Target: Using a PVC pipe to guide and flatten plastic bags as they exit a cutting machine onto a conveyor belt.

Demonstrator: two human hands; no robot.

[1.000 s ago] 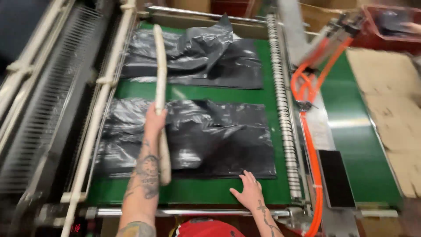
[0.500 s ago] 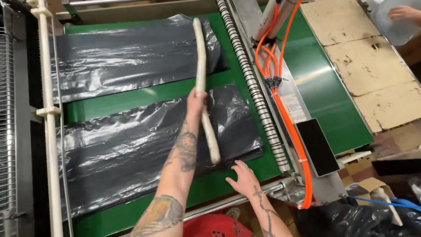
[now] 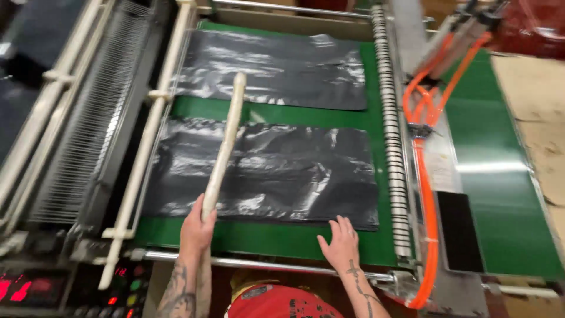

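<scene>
Two glossy black plastic bag stacks are lying on the green conveyor belt, left hand gripping a long pale wooden stick over the nearer stack, right hand pressing open-fingered beside its edge; slippery film is likely sliding askew.

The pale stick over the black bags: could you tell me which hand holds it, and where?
The left hand grips the pale stick at its near end.

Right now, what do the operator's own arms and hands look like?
Both hands are bare: no gloves, no sleeves in view. The left hand joins a forearm covered in dense dark tattoos. The right hand has a smaller dark tattoo at the wrist and more along the forearm. No rings or watch visible.
</scene>
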